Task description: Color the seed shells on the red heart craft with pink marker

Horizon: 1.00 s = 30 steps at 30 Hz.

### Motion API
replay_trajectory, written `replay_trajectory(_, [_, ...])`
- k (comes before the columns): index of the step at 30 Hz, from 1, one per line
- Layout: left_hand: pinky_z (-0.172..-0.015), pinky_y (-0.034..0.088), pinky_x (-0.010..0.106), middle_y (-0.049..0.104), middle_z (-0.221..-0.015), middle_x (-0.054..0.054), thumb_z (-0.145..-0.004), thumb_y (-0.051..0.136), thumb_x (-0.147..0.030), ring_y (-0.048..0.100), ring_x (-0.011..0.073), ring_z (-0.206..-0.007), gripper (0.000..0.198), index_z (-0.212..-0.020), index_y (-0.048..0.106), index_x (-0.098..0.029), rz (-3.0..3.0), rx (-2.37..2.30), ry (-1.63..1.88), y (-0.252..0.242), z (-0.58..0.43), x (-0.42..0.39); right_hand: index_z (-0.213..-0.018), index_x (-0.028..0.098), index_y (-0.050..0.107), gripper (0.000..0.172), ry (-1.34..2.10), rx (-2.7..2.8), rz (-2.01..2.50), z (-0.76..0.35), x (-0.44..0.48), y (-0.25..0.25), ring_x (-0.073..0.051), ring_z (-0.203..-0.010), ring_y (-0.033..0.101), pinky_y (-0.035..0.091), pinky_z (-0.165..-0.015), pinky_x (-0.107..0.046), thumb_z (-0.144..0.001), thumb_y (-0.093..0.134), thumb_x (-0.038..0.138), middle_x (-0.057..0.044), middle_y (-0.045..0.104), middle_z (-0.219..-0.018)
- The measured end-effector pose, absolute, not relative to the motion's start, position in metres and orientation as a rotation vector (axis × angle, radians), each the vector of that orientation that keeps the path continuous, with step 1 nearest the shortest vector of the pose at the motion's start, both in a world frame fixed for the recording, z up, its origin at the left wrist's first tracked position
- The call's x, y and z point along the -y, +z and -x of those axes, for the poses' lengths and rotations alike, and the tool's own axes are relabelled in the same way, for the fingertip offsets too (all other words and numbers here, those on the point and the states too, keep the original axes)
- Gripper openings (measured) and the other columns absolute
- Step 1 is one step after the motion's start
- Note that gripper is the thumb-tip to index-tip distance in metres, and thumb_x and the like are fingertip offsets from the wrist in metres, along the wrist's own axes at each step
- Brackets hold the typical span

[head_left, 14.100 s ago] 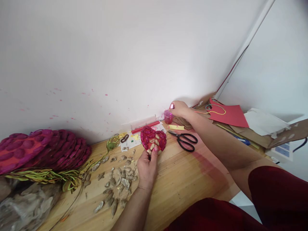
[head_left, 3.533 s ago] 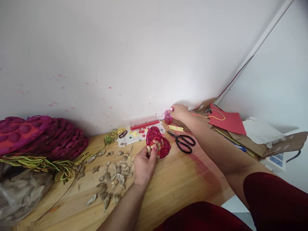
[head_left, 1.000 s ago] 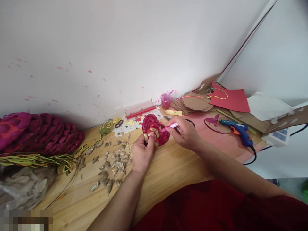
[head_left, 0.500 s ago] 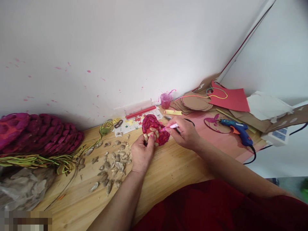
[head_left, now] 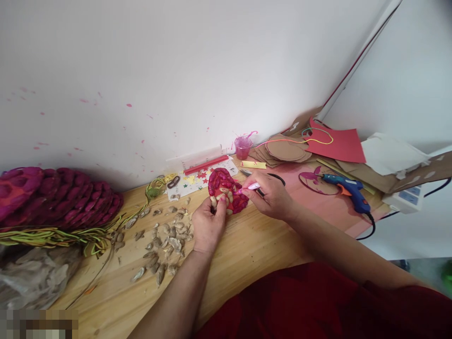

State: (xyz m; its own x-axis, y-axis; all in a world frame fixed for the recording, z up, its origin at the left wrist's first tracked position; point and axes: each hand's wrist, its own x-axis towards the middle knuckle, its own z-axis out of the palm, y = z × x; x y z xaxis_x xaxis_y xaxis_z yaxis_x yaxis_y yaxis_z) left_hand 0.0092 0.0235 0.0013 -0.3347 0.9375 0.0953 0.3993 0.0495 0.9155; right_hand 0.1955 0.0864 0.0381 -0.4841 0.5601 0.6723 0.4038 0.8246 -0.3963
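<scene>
A round disc covered with peanut shells (head_left: pixel 222 179) is held up off the table by my left hand (head_left: pixel 209 221), thumb on its face and fingers behind. Most of its shells are painted magenta; a few near my thumb are bare tan. My right hand (head_left: pixel 270 195) pinches a white-handled paintbrush (head_left: pixel 253 186), whose pink tip touches the painted shells on the disc's right side. Loose peanut shells (head_left: pixel 169 240) lie scattered to the left of my left hand. Dark-handled scissors (head_left: pixel 277 178) lie partly hidden behind my right hand.
A plastic cup of pink paint (head_left: pixel 243 149) stands against the wall. Cardboard discs (head_left: pixel 286 149), red paper (head_left: pixel 339 145) and a blue glue gun (head_left: pixel 348 188) lie to the right. Finished magenta discs (head_left: pixel 60 197), green cords (head_left: pixel 52 235) and a plastic bag (head_left: pixel 38 275) fill the left.
The brush tip has shifted very slightly on the disc's right side, with my right hand still holding it. My left hand keeps the disc in the same place.
</scene>
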Motion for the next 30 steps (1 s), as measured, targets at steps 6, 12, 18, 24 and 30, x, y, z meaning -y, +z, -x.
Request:
replay_trajectory(6, [-0.057,0.036,0.022,0.053,-0.057,-0.003,-0.087,0.059,-0.050,0.045,0.0124,-0.058,0.037,-0.067,0.062,-0.018,-1.324,-1.750,1.287,-0.0005,-0.0090,-0.0236,-0.091,0.022,0.057,0.005,0.228,2.136,0.676,-0.1960,-0.0862,0.0381,-0.016,-0.074,0.062,0.046,-0.068,-0.028,-0.095,0.061,0.022,-0.002,0.069,-0.081])
replay_trajectory(12, [-0.056,0.034,0.023,0.050,-0.057,-0.004,-0.087,0.059,-0.051,0.041,0.0118,-0.056,0.039,-0.066,0.062,-0.018,-1.339,-1.792,1.267,-0.0018,-0.0086,-0.0246,-0.090,0.021,0.057,0.005,0.229,2.114,0.678,-0.1977,-0.0897,0.0370,-0.015,-0.071,0.060,0.046,-0.067,-0.027,-0.094,0.061,0.020,-0.001,0.066,-0.078])
replay_trajectory(18, [-0.055,0.033,0.023,0.045,-0.056,-0.004,-0.087,0.058,-0.050,0.039,0.0117,-0.056,0.039,-0.064,0.060,-0.018,-1.344,-1.797,1.280,-0.0007,-0.0091,-0.0248,-0.088,0.021,0.057,0.007,0.246,2.122,0.698,-0.2016,-0.0916,0.0382,-0.014,-0.068,0.058,0.044,-0.064,-0.027,-0.093,0.060,0.020,-0.001,0.064,-0.075])
replay_trajectory(24, [-0.056,0.034,0.023,0.046,-0.056,-0.004,-0.087,0.059,-0.050,0.040,0.0117,-0.057,0.039,-0.064,0.058,-0.019,-1.331,-1.769,1.282,-0.0025,-0.0090,-0.0250,-0.089,0.021,0.058,0.006,0.299,2.106,0.711,-0.2022,-0.0920,0.0381,-0.013,-0.068,0.059,0.044,-0.064,-0.026,-0.094,0.060,0.021,-0.001,0.065,-0.077])
replay_trajectory(30, [-0.057,0.034,0.024,0.048,-0.059,-0.004,-0.087,0.059,-0.051,0.038,0.0118,-0.058,0.038,-0.067,0.061,-0.018,-1.338,-1.773,1.270,-0.0051,-0.0083,-0.0254,-0.088,0.020,0.057,0.006,0.287,2.114,0.726,-0.2029,-0.0943,0.0359,-0.013,-0.065,0.057,0.042,-0.062,-0.026,-0.093,0.061,0.021,0.000,0.064,-0.074])
